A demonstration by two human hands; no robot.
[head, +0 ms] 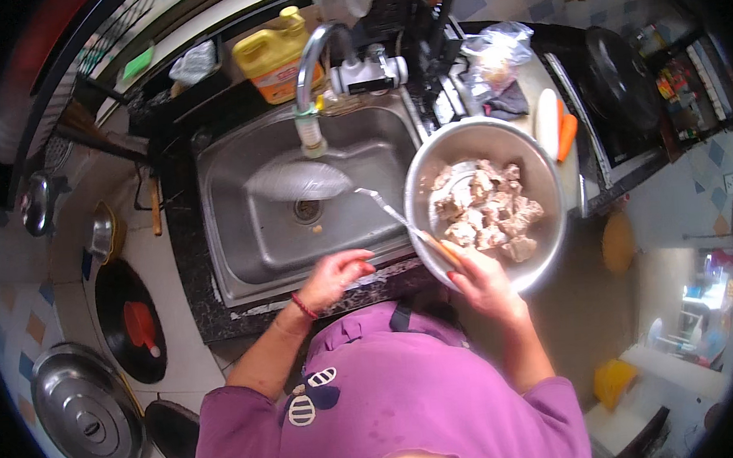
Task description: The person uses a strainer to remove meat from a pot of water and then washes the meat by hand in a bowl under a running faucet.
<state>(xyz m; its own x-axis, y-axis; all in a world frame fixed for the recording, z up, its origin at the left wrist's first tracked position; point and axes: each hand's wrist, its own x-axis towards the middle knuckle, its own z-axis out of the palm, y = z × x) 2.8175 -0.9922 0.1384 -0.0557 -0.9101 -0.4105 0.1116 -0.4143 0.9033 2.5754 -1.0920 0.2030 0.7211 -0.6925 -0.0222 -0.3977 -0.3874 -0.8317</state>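
Observation:
My right hand (483, 281) is closed around the wooden handle of a metal skimmer (303, 179). Its head, blurred as if moving, hangs over the stainless steel sink (267, 247). The handle crosses the near-left rim of a large metal bowl (554, 217), which stands to the sink's right. Chunks of pale, cooked-looking meat (491, 202) lie in that bowl. Nothing is in my left hand (335, 281), whose fingers are apart just above the sink's front edge. Above the sink, a curved faucet (307, 88) ends in a nozzle; whether water runs I cannot tell.
Behind the sink stands a yellow jug (277, 55). A white radish (547, 123) and carrots (567, 132) lie right of the bowl, near a plastic bag (497, 57) and a black-lidded pot (622, 81). At left are a wok (115, 295) with a red ladle (139, 325) and a large lid (88, 410).

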